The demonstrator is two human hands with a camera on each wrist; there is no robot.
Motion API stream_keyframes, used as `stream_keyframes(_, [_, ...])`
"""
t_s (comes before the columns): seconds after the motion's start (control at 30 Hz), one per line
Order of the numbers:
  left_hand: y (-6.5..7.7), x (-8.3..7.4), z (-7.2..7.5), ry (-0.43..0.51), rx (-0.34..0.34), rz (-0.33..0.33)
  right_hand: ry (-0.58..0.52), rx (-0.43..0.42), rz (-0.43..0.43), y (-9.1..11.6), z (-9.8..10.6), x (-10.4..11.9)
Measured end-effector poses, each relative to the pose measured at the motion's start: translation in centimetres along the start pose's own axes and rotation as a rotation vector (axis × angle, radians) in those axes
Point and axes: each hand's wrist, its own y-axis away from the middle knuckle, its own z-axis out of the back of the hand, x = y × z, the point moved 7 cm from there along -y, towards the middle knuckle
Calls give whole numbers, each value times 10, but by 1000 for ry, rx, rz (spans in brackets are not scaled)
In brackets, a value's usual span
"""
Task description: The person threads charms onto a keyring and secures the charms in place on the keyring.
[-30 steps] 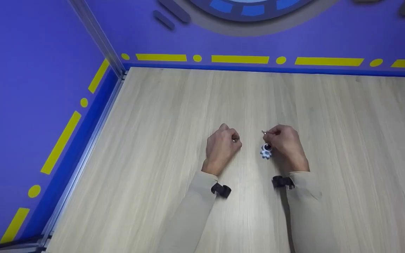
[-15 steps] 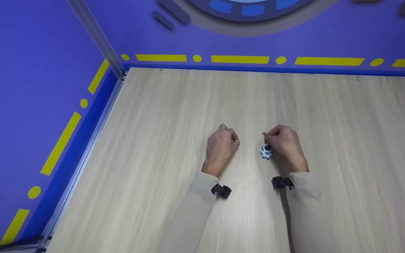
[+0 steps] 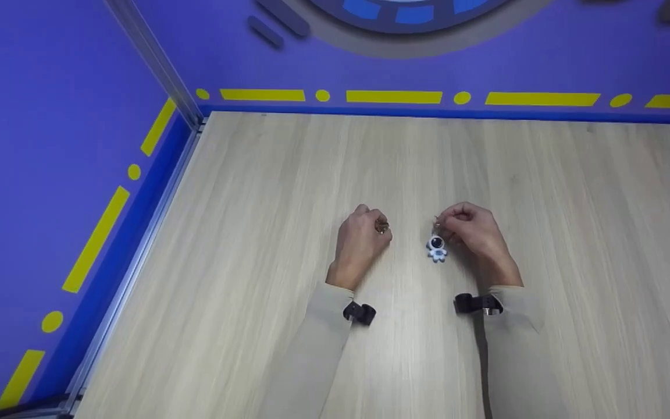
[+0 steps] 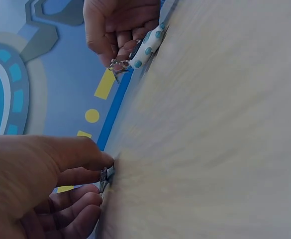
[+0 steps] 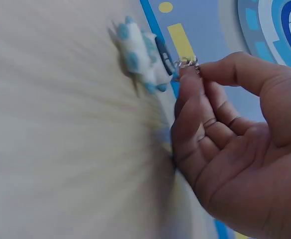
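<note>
My right hand [image 3: 474, 230] pinches the short metal chain [image 5: 189, 62] of a keychain between thumb and forefinger. A small white-and-blue astronaut figure [image 3: 437, 249] with a dark visor hangs from that chain, close over the table. In the left wrist view a silver clasp [image 4: 119, 74] juts out past the right fingertips. My left hand [image 3: 361, 241], a short way to the left, pinches a small shiny metal piece [image 4: 107, 178] between thumb and fingers. Its fingers cover much of the piece, so I cannot tell its kind.
Both hands are over a light wood-grain table [image 3: 277, 192]. A blue wall [image 3: 224, 64] with yellow dashes stands along its far edge, and another blue wall [image 3: 56, 145] runs down the left side. Dark bands [image 3: 360, 313] circle both sleeves.
More of the metal piece shows in my left hand, which has shifted slightly left. My right wrist has moved a little to the right while its fingers stay at the chain. The head view has shifted slightly.
</note>
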Motion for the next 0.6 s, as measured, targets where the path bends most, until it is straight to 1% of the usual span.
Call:
stream_keyframes(0.13, [0, -2, 1, -6, -12, -20, -178, 18, -8, -3, -4, -6])
stream_keyframes(0.2, [1, -4, 3, -15, -28, -36, -274, 30, -4, -3, -5, -8])
stream_keyframes(0.27, [1, -6, 4, -23, -46, -48, -345, 43, 1, -3, -6, -10])
stream_keyframes(0.37, [2, -7, 7, -36, -67, -46, -363, 49, 13, -2, -7, -12])
stream_keyframes(0.47, [4, -6, 8, -48, -74, -25, -334, 43, 30, -1, -7, -12])
stream_keyframes(0.6, [5, -3, 8, -75, -85, 3, -333, 47, 52, 1, -11, -12])
